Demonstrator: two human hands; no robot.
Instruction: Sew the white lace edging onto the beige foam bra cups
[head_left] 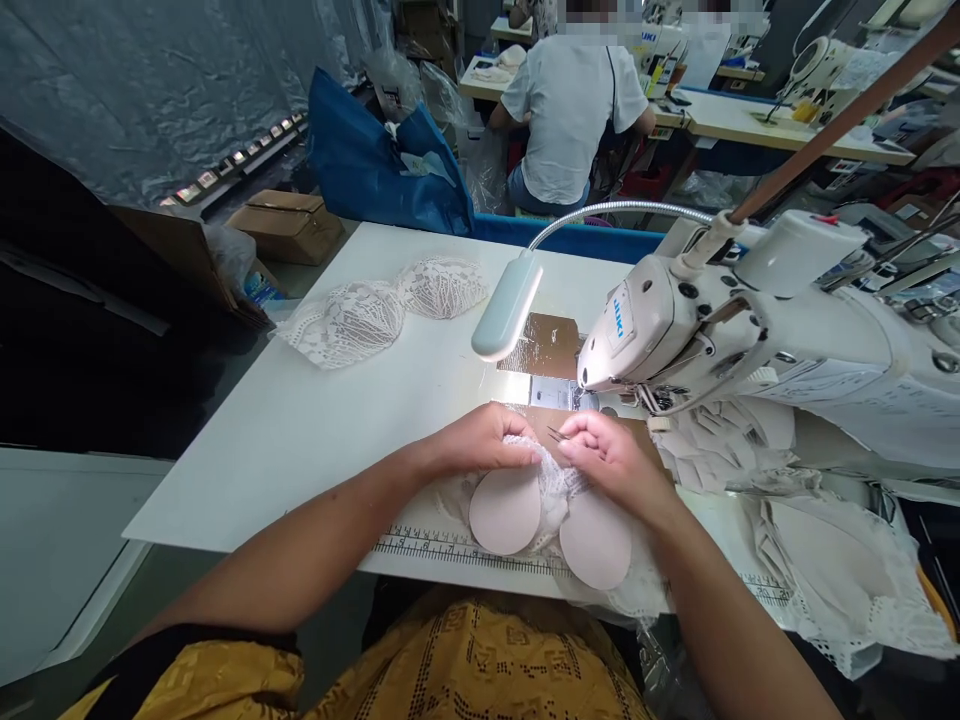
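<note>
A white lace bra point(553, 492) with two smooth, pale oval cups lies at the table's front edge, its cups facing up. My left hand point(491, 442) pinches the lace at its top edge, thumb over the fabric. Just to the right, my right hand point(611, 460) is closed around a small metal tool point(556, 434) with two thin points, tweezers or thread snips; I cannot tell which. The heel of that hand rests by the right cup. Beyond both hands stands a white sewing machine point(645, 320), its needle area slightly up and right of the tool.
Another lace bra point(360, 318) lies at the table's back left. A lamp point(510, 305) hangs over the machine bed. Pale fabric pieces point(727, 440) and lace bra parts point(832, 560) lie at the right. A ruler strip point(457, 552) runs along the front edge. A person point(570, 115) sits ahead.
</note>
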